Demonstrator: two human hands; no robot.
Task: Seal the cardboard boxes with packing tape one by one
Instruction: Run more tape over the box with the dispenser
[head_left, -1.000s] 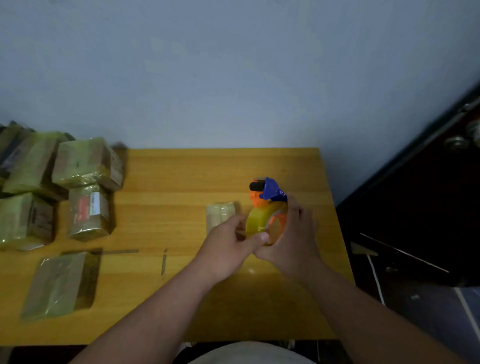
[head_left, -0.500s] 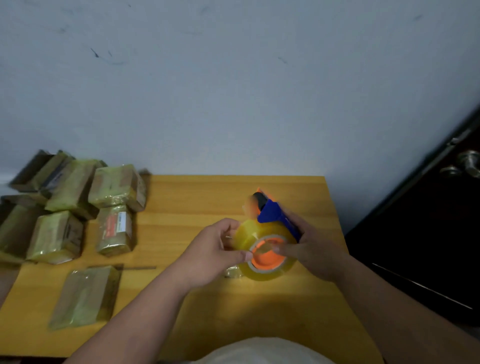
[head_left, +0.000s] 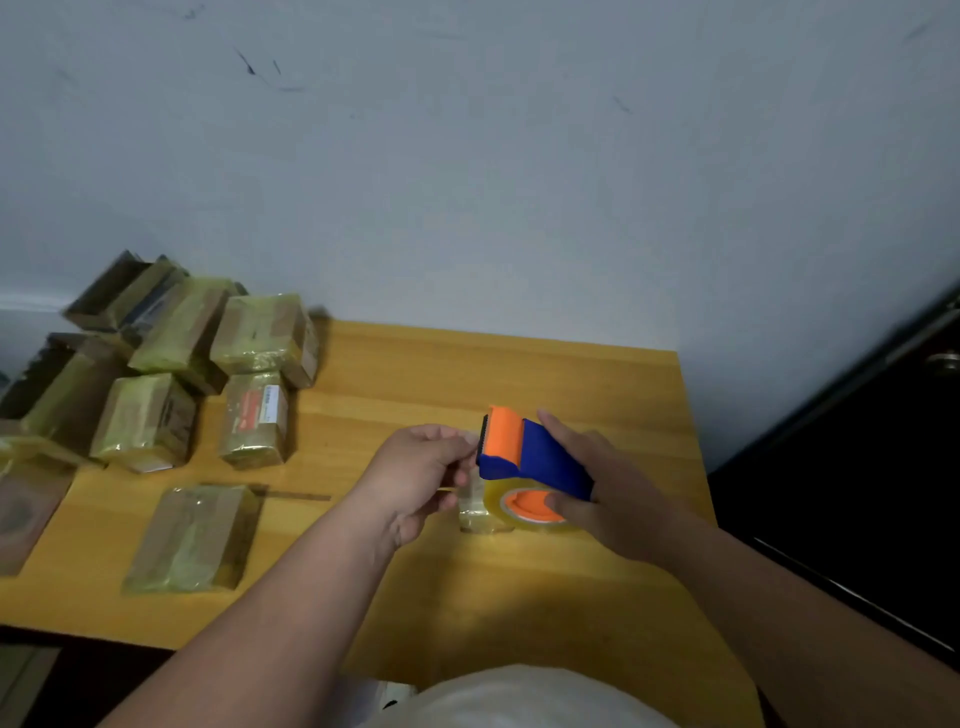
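Both hands work a blue-and-orange plastic tape dispenser (head_left: 524, 457): right hand (head_left: 608, 493) grips it, left hand (head_left: 421, 473) pinches its clear yellowish tape end (head_left: 470, 486)

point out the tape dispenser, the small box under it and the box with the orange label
tape dispenser (head_left: 540, 457): head view, on its blue handle.
small box (head_left: 475, 512): head view, on its visible left part.
box with the orange label (head_left: 254, 423): head view, on its top face.
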